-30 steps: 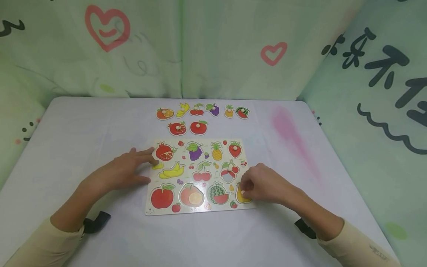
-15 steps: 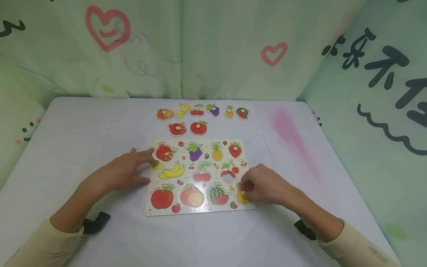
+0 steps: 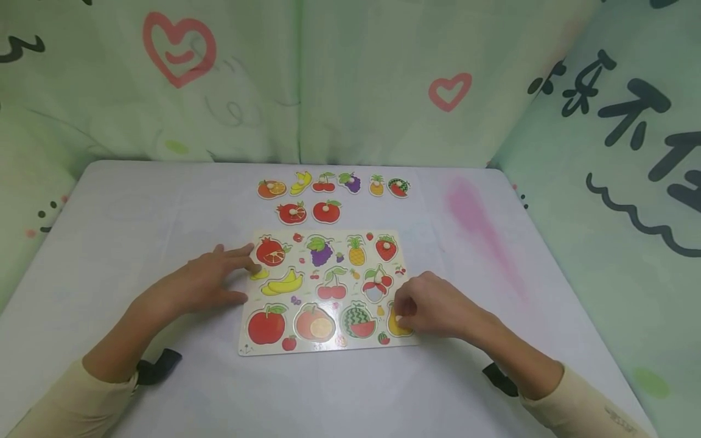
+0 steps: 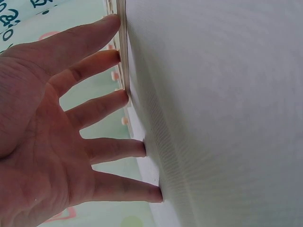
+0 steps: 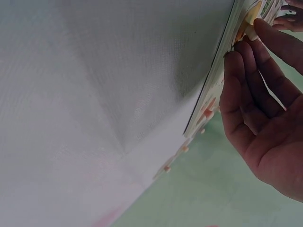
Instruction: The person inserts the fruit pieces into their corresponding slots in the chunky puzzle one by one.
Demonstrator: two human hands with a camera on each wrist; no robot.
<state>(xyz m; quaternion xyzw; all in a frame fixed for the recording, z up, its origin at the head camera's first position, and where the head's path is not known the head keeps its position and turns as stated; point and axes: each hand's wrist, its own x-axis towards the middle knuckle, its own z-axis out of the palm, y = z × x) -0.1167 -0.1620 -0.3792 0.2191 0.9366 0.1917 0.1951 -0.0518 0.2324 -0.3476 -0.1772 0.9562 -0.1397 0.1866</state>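
Right wrist view shows me the right hand [image 5: 266, 127] pinching a yellow piece [image 5: 254, 13] on the board [image 3: 312, 293], partly covered in head view; left hand [image 3: 204, 278], wide, touches board; loose pieces [image 3: 327, 212] lie beyond.

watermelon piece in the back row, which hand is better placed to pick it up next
Probably the right hand, once it lets go of the yellow piece: the watermelon piece lies at the back row's right end, nearer that hand. The left hand touches the left edge of the board.
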